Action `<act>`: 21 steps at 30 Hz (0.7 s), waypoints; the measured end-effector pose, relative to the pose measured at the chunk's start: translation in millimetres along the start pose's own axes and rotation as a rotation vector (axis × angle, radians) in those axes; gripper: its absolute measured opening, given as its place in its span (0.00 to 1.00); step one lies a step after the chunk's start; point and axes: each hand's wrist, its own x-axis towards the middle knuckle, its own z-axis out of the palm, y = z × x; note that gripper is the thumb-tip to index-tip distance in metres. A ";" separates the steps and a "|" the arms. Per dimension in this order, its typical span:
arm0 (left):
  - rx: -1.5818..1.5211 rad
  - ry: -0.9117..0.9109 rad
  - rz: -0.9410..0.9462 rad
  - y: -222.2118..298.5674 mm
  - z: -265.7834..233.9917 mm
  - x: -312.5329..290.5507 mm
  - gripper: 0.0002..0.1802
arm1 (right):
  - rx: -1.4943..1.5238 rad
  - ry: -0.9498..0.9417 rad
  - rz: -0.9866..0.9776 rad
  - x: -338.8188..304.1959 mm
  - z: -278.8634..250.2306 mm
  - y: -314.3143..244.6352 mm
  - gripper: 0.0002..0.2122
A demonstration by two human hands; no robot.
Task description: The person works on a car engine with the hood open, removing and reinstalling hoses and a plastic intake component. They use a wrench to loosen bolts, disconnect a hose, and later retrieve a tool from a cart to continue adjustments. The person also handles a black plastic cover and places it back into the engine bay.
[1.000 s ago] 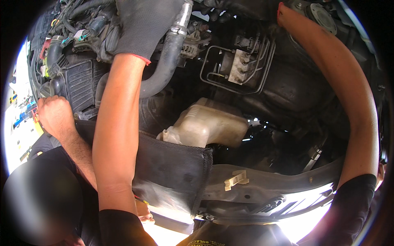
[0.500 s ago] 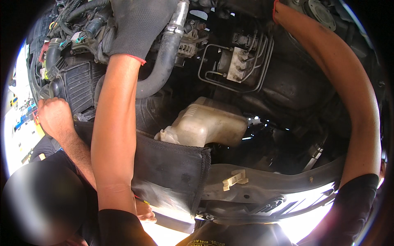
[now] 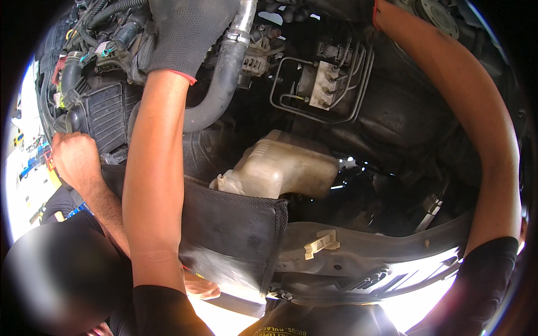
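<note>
My left hand [image 3: 188, 36], in a dark knit glove with a red cuff, reaches up over the engine at the top edge. Its fingers are cut off by the frame, so its grip is hidden. Close beside its right side runs a thick black hose [image 3: 223, 78] with a metal clamp [image 3: 237, 37] and a silver pipe end. My right forearm [image 3: 448, 73] curves up along the right side of the bay. A red cuff shows at its wrist; the right hand is lost in shadow near the top edge, its fingers not discernible.
A co-worker [image 3: 61, 274] leans in at lower left, one bare fist [image 3: 75, 159] near the air filter box [image 3: 109, 112]. A translucent reservoir [image 3: 286, 165], metal brake lines [image 3: 314, 119] with a valve block [image 3: 323, 84], a black fender cover [image 3: 230, 241] and a yellowish clip [image 3: 321, 244] are nearby.
My left forearm and glove have shifted slightly left and up. The co-worker's lower hand beside the fender cover has moved a little right. My right arm stays nearly still.
</note>
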 end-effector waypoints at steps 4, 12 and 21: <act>-0.014 0.028 0.004 -2.9 2.4 -3.6 0.07 | -0.159 -0.135 -0.127 0.9 5.5 3.7 0.10; -0.022 0.016 0.030 -0.9 2.3 2.1 0.08 | -0.186 -0.019 -0.129 1.5 4.5 9.7 0.07; -0.021 -0.001 0.014 7.4 -9.1 7.4 0.06 | -1.133 0.440 -0.585 1.5 47.8 18.2 0.10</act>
